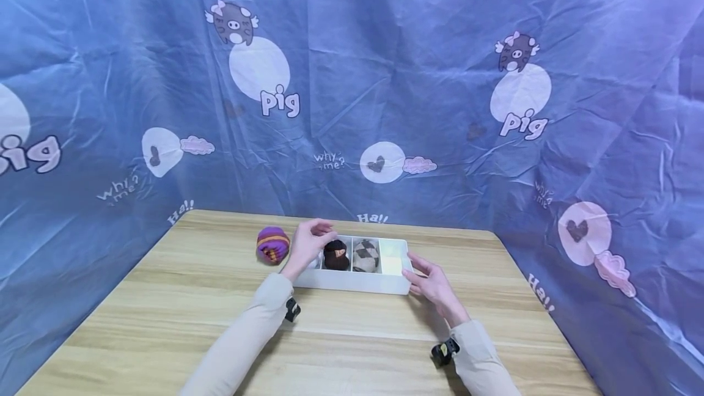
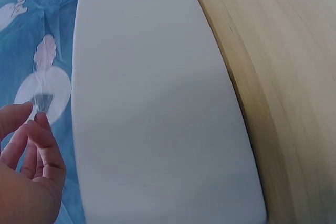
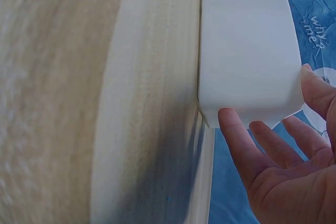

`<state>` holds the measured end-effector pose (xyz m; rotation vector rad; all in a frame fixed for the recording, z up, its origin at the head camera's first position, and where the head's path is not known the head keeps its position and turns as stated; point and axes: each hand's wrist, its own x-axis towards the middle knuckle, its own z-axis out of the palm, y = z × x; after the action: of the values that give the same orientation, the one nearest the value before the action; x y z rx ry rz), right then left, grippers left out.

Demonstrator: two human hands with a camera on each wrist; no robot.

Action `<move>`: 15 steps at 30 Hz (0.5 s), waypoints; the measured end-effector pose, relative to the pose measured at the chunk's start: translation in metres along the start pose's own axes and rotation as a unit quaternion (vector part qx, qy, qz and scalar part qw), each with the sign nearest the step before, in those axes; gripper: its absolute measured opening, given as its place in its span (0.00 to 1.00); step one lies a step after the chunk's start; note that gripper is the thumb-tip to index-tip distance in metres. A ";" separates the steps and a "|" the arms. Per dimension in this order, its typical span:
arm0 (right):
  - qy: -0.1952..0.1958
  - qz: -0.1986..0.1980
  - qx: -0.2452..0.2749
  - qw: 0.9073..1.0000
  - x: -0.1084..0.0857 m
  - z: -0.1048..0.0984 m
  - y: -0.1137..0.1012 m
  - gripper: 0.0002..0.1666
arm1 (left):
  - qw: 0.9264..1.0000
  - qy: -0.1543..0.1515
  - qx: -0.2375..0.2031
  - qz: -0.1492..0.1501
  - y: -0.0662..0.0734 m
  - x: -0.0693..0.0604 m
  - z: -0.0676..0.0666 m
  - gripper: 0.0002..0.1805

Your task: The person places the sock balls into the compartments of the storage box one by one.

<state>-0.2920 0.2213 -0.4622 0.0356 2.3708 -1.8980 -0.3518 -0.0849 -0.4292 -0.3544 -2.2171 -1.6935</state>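
Note:
A white divided box (image 1: 352,281) stands on the wooden table. One compartment holds a dark brown rolled sock bundle (image 1: 336,255); beside it lies a grey-and-white checked bundle (image 1: 365,256). The rightmost compartment (image 1: 392,255) is bare. My left hand (image 1: 309,245) hovers over the box's left end, hiding much of the leftmost compartment. In the left wrist view, its thumb and fingers (image 2: 44,145) are bent with nothing visible between them. At the other end, my right hand (image 1: 431,283) holds the box, its thumb at the upper edge and fingers (image 3: 239,140) against the end wall.
A purple striped bundle (image 1: 273,245), with orange and dark bands, lies on the table left of the box. Behind the wooden table (image 1: 352,347) hangs a blue printed curtain (image 1: 352,90), which also runs along both sides.

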 end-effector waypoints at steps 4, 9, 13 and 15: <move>0.004 -0.001 0.002 1.000 0.001 -0.001 0.000 0.38 | 1.000 0.020 0.004 0.002 -0.005 0.000 -0.010 0.13; 0.008 -0.001 0.005 1.000 0.000 0.000 0.000 0.38 | 0.999 0.025 0.025 -0.002 -0.015 -0.003 -0.028 0.14; 0.007 -0.002 0.005 1.000 0.001 0.001 0.001 0.38 | 0.999 0.030 0.033 -0.013 -0.022 -0.008 -0.046 0.14; 0.008 -0.003 0.003 1.000 0.001 0.002 0.001 0.38 | 0.998 0.038 0.041 -0.017 -0.025 -0.009 -0.055 0.13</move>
<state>-0.2930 0.2196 -0.4639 0.0459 2.3781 -1.9156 -0.3471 -0.1440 -0.4414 -0.2311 -2.2412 -1.5991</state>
